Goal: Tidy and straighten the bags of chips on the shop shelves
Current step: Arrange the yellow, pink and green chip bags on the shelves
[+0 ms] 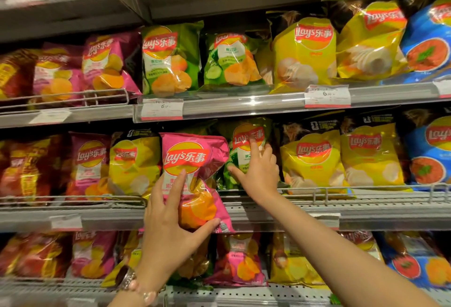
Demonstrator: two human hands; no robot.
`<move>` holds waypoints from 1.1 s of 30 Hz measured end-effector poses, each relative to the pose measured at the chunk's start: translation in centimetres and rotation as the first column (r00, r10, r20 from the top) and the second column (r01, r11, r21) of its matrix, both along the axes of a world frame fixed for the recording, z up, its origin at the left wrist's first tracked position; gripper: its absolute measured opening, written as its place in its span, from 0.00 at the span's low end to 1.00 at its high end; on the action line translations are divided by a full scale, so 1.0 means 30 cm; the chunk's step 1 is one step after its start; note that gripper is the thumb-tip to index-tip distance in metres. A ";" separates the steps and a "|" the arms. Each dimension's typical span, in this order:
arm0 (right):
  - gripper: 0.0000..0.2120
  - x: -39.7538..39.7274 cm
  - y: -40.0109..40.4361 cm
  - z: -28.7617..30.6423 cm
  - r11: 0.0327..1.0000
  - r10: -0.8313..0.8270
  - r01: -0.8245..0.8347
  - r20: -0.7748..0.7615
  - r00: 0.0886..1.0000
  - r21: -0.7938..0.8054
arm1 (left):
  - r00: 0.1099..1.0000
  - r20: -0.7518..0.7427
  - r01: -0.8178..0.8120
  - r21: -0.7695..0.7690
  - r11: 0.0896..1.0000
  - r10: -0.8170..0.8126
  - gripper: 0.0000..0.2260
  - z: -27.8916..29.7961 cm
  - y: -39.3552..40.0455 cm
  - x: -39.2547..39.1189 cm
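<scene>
Left hand [168, 223] gripping pink bag [195, 179], right hand [256, 170] seemingly flat-fingered against green bag [246, 140] beside yellow bags [314, 157].

held bag [195, 179] left of shelved bag [246, 155]

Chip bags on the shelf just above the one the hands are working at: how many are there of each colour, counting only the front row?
Red bag: 1
Pink bags: 2
Green bags: 2
Yellow bags: 2
Blue bag: 1
Total: 8
</scene>
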State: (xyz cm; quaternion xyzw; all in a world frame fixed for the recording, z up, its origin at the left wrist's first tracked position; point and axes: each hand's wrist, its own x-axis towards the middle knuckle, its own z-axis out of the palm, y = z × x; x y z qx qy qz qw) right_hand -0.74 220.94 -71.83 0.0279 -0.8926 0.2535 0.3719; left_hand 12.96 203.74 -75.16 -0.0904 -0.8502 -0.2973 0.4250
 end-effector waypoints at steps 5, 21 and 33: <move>0.38 -0.004 0.029 0.024 0.996 0.081 -0.086 0.142 0.986 0.026 | 1.000 -0.010 0.008 -0.019 1.000 -0.009 0.46 0.000 0.012 -0.008; 0.65 0.253 -0.046 -0.021 0.575 0.772 -0.619 0.104 0.627 -0.534 | 0.999 -0.051 -0.004 0.008 1.000 0.005 0.57 -0.010 0.065 -0.046; 0.50 0.173 -0.023 0.040 0.525 0.764 -0.662 -0.046 0.643 -0.535 | 0.997 -0.029 0.069 0.044 0.997 -0.068 0.38 0.024 -0.015 -0.038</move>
